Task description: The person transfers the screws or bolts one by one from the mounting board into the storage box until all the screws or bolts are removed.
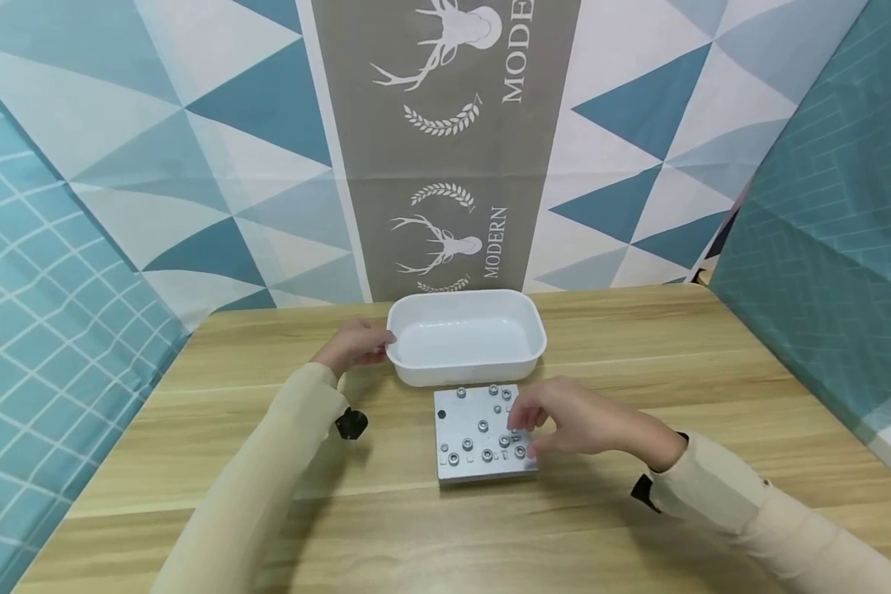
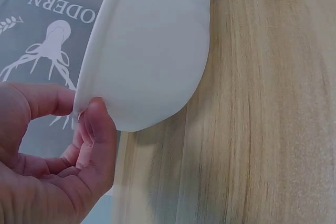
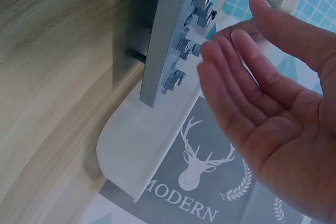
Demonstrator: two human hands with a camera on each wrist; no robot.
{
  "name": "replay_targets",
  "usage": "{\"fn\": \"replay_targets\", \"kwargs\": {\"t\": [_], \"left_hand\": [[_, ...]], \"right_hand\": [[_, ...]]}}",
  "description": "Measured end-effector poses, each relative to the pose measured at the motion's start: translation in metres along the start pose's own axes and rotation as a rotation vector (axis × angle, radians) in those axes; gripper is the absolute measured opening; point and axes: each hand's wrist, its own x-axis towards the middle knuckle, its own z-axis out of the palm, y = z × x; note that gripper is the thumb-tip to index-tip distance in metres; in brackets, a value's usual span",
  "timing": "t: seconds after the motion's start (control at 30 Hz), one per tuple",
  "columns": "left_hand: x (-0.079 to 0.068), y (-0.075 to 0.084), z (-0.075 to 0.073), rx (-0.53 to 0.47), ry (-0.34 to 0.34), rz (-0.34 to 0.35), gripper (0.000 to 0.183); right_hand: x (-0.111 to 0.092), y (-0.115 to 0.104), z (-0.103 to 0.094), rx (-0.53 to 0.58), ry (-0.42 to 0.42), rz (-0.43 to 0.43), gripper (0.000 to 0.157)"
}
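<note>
A white rectangular basin (image 1: 460, 340) with rounded corners stands on the table. My left hand (image 1: 358, 345) pinches its left rim between thumb and fingers, as the left wrist view shows close up. Just in front of the basin lies a silver metal plate (image 1: 471, 425) fitted with several hex socket bolts (image 1: 483, 426). In the right wrist view, bolt ends stick out under the plate (image 3: 167, 35). Over the plate's right side hovers my right hand (image 1: 568, 417), fingers loosely bent and holding nothing. Its fingertips (image 3: 210, 51) are close to the bolt heads.
The wooden table (image 1: 638, 355) reaches back to a patterned cloth wall (image 1: 445, 140) right behind the basin. Teal cloth panels close off the left (image 1: 52, 330) and right sides. Both sleeves carry a dark wrist piece (image 1: 352, 423).
</note>
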Motion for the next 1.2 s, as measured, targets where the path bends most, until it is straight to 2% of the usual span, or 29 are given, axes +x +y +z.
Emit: {"fn": "replay_targets", "kwargs": {"t": [0.07,0.2,0.43,0.7,0.93,1.2], "left_hand": [[-0.001,0.002,0.000,0.005,0.008,-0.015,0.010],[-0.002,0.003,0.001,-0.001,0.010,-0.023,0.009],[-0.006,0.006,0.000,-0.043,-0.027,-0.030,0.010],[-0.012,0.010,-0.002,0.014,-0.051,-0.036,0.008],[-0.009,0.007,-0.002,-0.010,-0.052,-0.071,0.010],[-0.009,0.006,-0.003,-0.070,-0.055,-0.083,0.011]], "right_hand": [[0.001,-0.002,0.000,0.002,-0.021,-0.005,0.023],[0.002,-0.004,0.001,0.007,-0.046,-0.033,0.021],[0.001,-0.004,0.002,0.011,-0.069,-0.035,0.020],[0.003,-0.004,0.001,-0.007,-0.068,-0.073,0.020],[0.005,-0.003,0.004,0.005,-0.088,-0.032,0.019],[0.006,0.002,0.006,0.000,-0.124,-0.099,0.019]]}}
